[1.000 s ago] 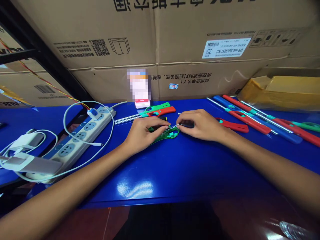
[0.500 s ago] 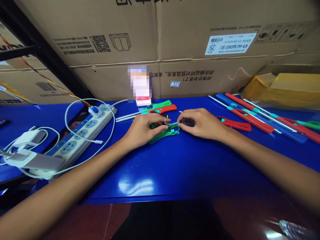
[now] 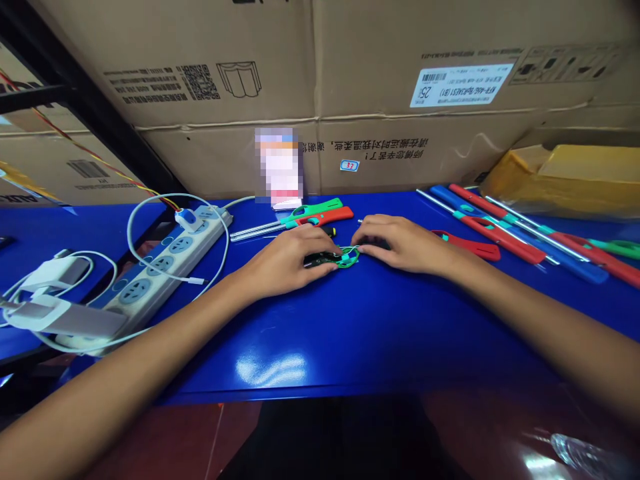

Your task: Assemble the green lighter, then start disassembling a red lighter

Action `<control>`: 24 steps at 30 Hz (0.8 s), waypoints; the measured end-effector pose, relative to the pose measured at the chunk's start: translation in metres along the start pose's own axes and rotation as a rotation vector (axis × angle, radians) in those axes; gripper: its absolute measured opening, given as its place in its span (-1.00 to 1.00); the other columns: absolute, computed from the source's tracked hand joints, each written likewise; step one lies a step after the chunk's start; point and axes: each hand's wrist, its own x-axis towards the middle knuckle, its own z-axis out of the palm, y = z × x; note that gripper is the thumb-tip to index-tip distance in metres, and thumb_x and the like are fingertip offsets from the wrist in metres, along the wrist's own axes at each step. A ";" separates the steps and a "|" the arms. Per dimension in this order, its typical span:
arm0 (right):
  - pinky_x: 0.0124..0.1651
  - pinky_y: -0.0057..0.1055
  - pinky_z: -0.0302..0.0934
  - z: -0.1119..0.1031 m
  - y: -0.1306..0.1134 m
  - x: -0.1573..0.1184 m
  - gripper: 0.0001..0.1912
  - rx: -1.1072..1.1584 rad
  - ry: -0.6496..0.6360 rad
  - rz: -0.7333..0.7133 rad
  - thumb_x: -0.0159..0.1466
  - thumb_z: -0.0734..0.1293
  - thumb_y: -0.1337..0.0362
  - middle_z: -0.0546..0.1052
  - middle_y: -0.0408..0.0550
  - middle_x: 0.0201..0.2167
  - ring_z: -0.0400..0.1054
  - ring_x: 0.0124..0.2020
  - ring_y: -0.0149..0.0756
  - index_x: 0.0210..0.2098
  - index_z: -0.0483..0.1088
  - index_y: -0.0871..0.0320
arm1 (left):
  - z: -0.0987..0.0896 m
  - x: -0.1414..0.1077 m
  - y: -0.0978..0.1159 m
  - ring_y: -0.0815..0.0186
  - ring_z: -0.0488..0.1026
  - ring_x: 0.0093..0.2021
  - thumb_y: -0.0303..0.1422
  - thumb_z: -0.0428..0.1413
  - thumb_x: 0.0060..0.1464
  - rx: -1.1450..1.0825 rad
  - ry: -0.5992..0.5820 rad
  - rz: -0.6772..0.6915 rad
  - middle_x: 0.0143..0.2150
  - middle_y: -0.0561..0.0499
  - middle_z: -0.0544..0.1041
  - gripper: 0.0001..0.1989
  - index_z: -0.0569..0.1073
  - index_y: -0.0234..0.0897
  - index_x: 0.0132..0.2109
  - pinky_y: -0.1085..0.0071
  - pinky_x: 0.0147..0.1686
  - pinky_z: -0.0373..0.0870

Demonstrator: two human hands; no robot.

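Note:
My left hand (image 3: pixel 295 261) is closed on a green lighter casing (image 3: pixel 349 259), whose looped trigger end sticks out past the fingertips; the rest is hidden under the fingers. My right hand (image 3: pixel 395 243) pinches the end of a thin pale wire at the right side of the casing. A dark piece shows behind its fingers, not clear enough to name. Behind my left hand lie a green lighter (image 3: pixel 320 207) and a red lighter (image 3: pixel 333 217) with metal rods pointing left. Another red lighter (image 3: pixel 470 247) rests beyond my right wrist.
More red, blue and green lighters (image 3: pixel 510 237) lie at the right, by a yellow-brown taped package (image 3: pixel 580 180). At left are a power strip (image 3: pixel 167 257) and white chargers (image 3: pixel 75 317) with cables. A lit phone (image 3: pixel 285 173) leans on a large cardboard box (image 3: pixel 370 87).
My left hand has turned over the casing, covering more of it, and the green part looks tilted. My right fingers have loosened slightly and shifted left. The black-and-yellow tip behind my left hand shows more.

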 end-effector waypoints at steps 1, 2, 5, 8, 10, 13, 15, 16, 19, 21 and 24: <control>0.04 -0.21 0.29 0.000 0.000 0.000 -0.82 0.009 -0.004 0.011 0.50 0.31 0.23 0.61 0.03 -0.04 0.48 -0.05 -0.14 0.01 0.53 0.08 | 0.000 0.000 0.001 0.13 0.62 0.11 -0.33 0.23 0.36 0.000 0.000 -0.004 0.08 -0.09 0.68 -0.72 0.62 -0.16 0.17 0.13 0.17 0.52; 0.01 -0.23 0.29 0.000 -0.001 -0.001 -0.81 0.019 -0.004 0.022 0.50 0.31 0.24 0.61 0.02 -0.05 0.49 -0.08 -0.16 0.04 0.52 0.08 | -0.001 0.000 0.001 0.14 0.63 0.10 -0.35 0.22 0.36 0.002 0.003 -0.008 0.10 -0.09 0.68 -0.70 0.60 -0.16 0.20 0.15 0.16 0.52; -0.09 -0.28 0.28 -0.003 -0.001 -0.001 -0.80 0.040 -0.019 0.034 0.47 0.34 0.23 0.62 -0.03 -0.12 0.47 -0.18 -0.22 0.03 0.54 0.09 | 0.000 -0.001 0.000 0.18 0.65 0.04 -0.40 0.20 0.36 0.022 0.037 -0.016 0.12 -0.08 0.68 -0.68 0.58 -0.17 0.21 0.21 0.08 0.55; -0.19 -0.32 0.26 -0.008 -0.002 -0.002 -0.82 0.068 -0.077 0.033 0.45 0.36 0.22 0.64 -0.04 -0.18 0.47 -0.27 -0.26 -0.05 0.60 0.09 | 0.002 -0.001 -0.002 0.26 0.66 -0.10 -0.43 0.17 0.37 0.009 0.115 -0.035 0.03 -0.05 0.71 -0.69 0.57 -0.19 0.20 0.29 -0.04 0.57; -0.21 -0.32 0.26 -0.010 -0.003 -0.001 -0.80 0.075 -0.103 0.045 0.46 0.35 0.20 0.65 -0.04 -0.19 0.47 -0.29 -0.27 -0.05 0.61 0.10 | 0.003 -0.002 -0.003 0.29 0.65 -0.17 -0.42 0.18 0.36 -0.008 0.152 -0.050 -0.07 -0.01 0.71 -0.70 0.56 -0.19 0.20 0.32 -0.08 0.57; -0.16 -0.30 0.28 -0.012 -0.005 -0.001 -0.79 0.041 -0.091 0.035 0.48 0.34 0.19 0.65 -0.03 -0.17 0.49 -0.24 -0.25 -0.05 0.61 0.10 | 0.004 -0.002 -0.002 0.29 0.62 -0.15 -0.40 0.21 0.34 -0.009 0.184 -0.061 -0.08 0.00 0.68 -0.72 0.56 -0.20 0.16 0.34 -0.09 0.54; -0.11 -0.28 0.29 -0.012 -0.006 -0.002 -0.80 0.018 -0.057 0.016 0.48 0.34 0.21 0.65 -0.02 -0.15 0.50 -0.21 -0.22 -0.06 0.61 0.11 | 0.004 -0.002 -0.001 0.30 0.58 -0.14 -0.41 0.22 0.33 -0.006 0.224 -0.076 -0.06 -0.01 0.64 -0.64 0.52 -0.20 0.23 0.35 -0.11 0.51; -0.09 -0.26 0.29 -0.012 -0.007 -0.002 -0.80 0.008 -0.044 0.007 0.48 0.34 0.21 0.65 -0.01 -0.14 0.51 -0.19 -0.20 -0.06 0.61 0.11 | 0.003 -0.002 0.000 0.30 0.56 -0.15 -0.41 0.22 0.33 -0.001 0.251 -0.085 -0.06 -0.01 0.62 -0.57 0.48 -0.19 0.30 0.35 -0.12 0.50; -0.04 -0.22 0.31 -0.012 -0.008 -0.002 -0.78 -0.016 -0.038 -0.008 0.50 0.32 0.20 0.63 0.03 -0.09 0.51 -0.13 -0.15 -0.04 0.61 0.09 | 0.001 -0.002 0.002 0.27 0.48 -0.16 -0.37 0.24 0.31 0.042 0.312 -0.100 -0.07 -0.02 0.54 -0.44 0.38 -0.14 0.41 0.32 -0.12 0.47; 0.00 -0.20 0.32 -0.011 -0.008 -0.003 -0.76 -0.030 -0.051 -0.017 0.52 0.29 0.20 0.62 0.04 -0.06 0.52 -0.09 -0.13 -0.03 0.61 0.07 | 0.000 -0.002 0.002 0.24 0.49 -0.12 -0.35 0.25 0.31 0.054 0.293 -0.098 -0.06 -0.04 0.53 -0.53 0.46 -0.15 0.32 0.29 -0.08 0.47; 0.01 -0.19 0.33 -0.011 -0.008 -0.003 -0.75 -0.041 -0.063 -0.012 0.53 0.29 0.18 0.62 0.04 -0.04 0.53 -0.07 -0.12 -0.02 0.61 0.06 | 0.002 -0.001 -0.001 0.19 0.55 -0.07 -0.32 0.26 0.31 0.025 0.192 -0.087 -0.07 -0.04 0.59 -0.72 0.58 -0.18 0.13 0.25 -0.03 0.48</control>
